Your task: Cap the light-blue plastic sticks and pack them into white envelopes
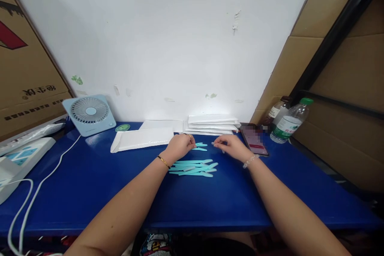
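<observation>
My left hand [181,146] is closed on slim turquoise eyebrow razors [201,149], two of whose tips point right past my fingertips. Across a small gap, my right hand [231,146] pinches a small translucent piece [213,143] that looks like a blade cap. Another pale bit shows under its fingers, too small to make out fully. Below my hands, a loose pile of turquoise eyebrow razors [192,168] lies on the blue table [207,204], blade ends mostly to the right. Some in the pile carry pale caps.
White padded envelopes [144,139] lie left of my hands, with more stacked envelopes [211,124] against the wall. A phone [255,140] and bottles [289,124] are at the right. A blue fan [90,115], its white cable and a power strip [21,164] occupy the left.
</observation>
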Tool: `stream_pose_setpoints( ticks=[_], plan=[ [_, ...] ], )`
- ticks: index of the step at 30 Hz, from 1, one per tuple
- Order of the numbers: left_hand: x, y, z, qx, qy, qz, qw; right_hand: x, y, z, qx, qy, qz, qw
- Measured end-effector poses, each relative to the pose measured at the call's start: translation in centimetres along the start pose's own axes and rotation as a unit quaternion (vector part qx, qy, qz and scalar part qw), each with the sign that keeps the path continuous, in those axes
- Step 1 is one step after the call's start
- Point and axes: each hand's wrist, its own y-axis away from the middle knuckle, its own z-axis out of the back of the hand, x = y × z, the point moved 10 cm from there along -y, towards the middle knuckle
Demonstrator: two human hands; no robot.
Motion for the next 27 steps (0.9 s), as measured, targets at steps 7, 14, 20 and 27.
stream_pose_setpoints(
  ticks=[7, 14, 20, 27],
  plan=[
    [1.4, -0.2, -1.3, -0.013, 0.025, -0.039, 0.999, -0.9, 0.0, 1.9, -0.037, 0.138, 0.013, 0.99],
    [2.3, -0.6, -2.1, 0.003, 0.058, -0.042, 0.997, 4.7, 0.9, -3.6, 0.114, 0.028, 0.084, 0.99],
    [2.1, -0.1, -1.4, 0.01, 0.094, -0.048, 0.994, 3.1, 0.9, -4.9, 0.135, 0.03, 0.056, 0.989],
    [-1.2, 1.3, -1.1, 0.095, 0.092, -0.097, 0.986, 3.1, 0.7, -3.9, 0.105, 0.018, 0.026, 0.994]
  ],
)
